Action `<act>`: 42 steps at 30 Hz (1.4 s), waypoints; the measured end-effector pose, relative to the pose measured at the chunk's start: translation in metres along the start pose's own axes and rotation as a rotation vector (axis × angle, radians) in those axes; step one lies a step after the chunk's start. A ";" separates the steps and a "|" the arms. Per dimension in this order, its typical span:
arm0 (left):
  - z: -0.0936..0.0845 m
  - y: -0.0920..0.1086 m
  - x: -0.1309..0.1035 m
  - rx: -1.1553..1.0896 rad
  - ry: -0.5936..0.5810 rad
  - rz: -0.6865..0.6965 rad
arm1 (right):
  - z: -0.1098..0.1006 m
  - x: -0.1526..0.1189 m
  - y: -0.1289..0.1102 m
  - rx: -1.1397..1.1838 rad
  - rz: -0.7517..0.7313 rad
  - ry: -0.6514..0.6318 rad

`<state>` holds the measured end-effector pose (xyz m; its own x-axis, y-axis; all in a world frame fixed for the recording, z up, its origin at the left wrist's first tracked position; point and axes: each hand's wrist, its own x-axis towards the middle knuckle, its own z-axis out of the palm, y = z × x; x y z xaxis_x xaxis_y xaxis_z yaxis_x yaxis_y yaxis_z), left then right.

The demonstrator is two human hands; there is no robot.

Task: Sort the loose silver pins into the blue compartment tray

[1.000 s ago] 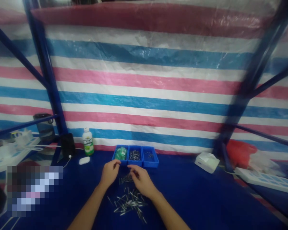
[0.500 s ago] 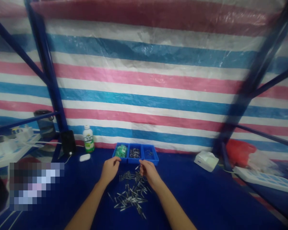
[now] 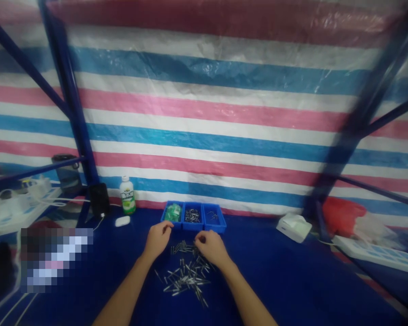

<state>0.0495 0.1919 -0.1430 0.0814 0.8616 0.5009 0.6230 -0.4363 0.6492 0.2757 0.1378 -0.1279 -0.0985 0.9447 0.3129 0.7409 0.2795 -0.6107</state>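
My left hand (image 3: 158, 240) is closed in a pinch just in front of the left blue bin, which holds green plastic packing (image 3: 173, 212). Whatever its fingertips hold is too small to make out. My right hand (image 3: 212, 247) is also closed, thumb and forefinger together, over the far right side of a loose pile of slim silvery metal pins (image 3: 187, 277), perhaps rivets. Its fingers hide what they grip. Small dark metal pieces (image 3: 192, 216) fill much of the middle blue bin. In the right blue bin (image 3: 219, 228) lie a few thin metal pieces.
A white bottle with a green label (image 3: 127, 195) and a white oval case (image 3: 123, 221) stand left of the bins. Beyond are a black phone-like device (image 3: 99, 199) and cables. To the right are a tissue box (image 3: 294, 227), a power strip (image 3: 377, 255) and a red bag (image 3: 343, 216).
My right hand has moved down and slightly nearer the pins; the pin visible at its fingertips earlier is no longer in sight. My left hand has barely moved. The view has shifted slightly.
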 end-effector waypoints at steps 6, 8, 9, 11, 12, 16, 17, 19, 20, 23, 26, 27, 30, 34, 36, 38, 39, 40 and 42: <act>0.002 0.002 0.001 0.000 -0.025 0.013 | -0.003 -0.003 0.000 -0.172 -0.053 -0.073; 0.002 0.002 0.000 0.006 -0.029 0.014 | -0.005 -0.003 0.001 -0.163 -0.060 -0.086; 0.002 0.003 0.000 0.010 -0.030 0.014 | -0.006 -0.004 0.001 -0.149 -0.072 -0.094; 0.001 0.002 -0.001 0.015 -0.028 0.010 | -0.007 -0.005 0.002 -0.120 -0.112 -0.123; 0.001 0.002 -0.002 0.013 -0.028 0.009 | -0.007 -0.006 0.002 -0.109 -0.135 -0.143; 0.002 0.001 -0.001 0.000 -0.030 0.010 | -0.006 -0.009 0.001 -0.121 -0.192 -0.197; 0.002 0.001 0.000 -0.001 -0.030 0.011 | -0.005 -0.010 0.001 -0.133 -0.199 -0.200; 0.003 0.001 0.001 0.003 -0.032 0.009 | -0.003 -0.011 0.000 -0.152 -0.210 -0.195; 0.003 0.002 0.001 0.007 -0.035 0.008 | -0.003 -0.010 0.000 -0.158 -0.213 -0.188; 0.003 0.003 0.000 0.014 -0.047 0.006 | -0.001 -0.010 -0.001 -0.180 -0.205 -0.158; 0.002 0.005 -0.002 0.011 -0.050 0.010 | 0.001 -0.009 -0.002 -0.204 -0.175 -0.139; 0.002 0.005 -0.003 0.010 -0.049 0.009 | 0.002 -0.009 -0.003 -0.210 -0.166 -0.140; 0.001 0.005 -0.004 0.009 -0.045 -0.003 | 0.004 -0.009 -0.002 -0.229 -0.149 -0.145; 0.003 0.004 -0.002 0.005 -0.058 0.011 | 0.005 -0.009 0.000 -0.240 -0.127 -0.136; 0.004 0.004 -0.001 0.006 -0.062 0.016 | 0.005 -0.008 0.002 -0.240 -0.109 -0.144; 0.004 0.004 -0.002 0.010 -0.066 0.018 | 0.005 -0.008 0.002 -0.246 -0.089 -0.156; 0.004 0.004 -0.002 0.013 -0.068 0.016 | 0.005 -0.008 0.002 -0.251 -0.081 -0.164; 0.004 0.004 -0.003 0.015 -0.070 0.013 | 0.005 -0.008 0.002 -0.259 -0.075 -0.171; 0.004 0.005 -0.004 0.020 -0.071 0.003 | 0.006 -0.009 0.001 -0.275 -0.066 -0.185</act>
<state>0.0549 0.1874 -0.1439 0.1375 0.8768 0.4607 0.6377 -0.4343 0.6362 0.2733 0.1309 -0.1353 -0.2521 0.9483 0.1927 0.8781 0.3079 -0.3663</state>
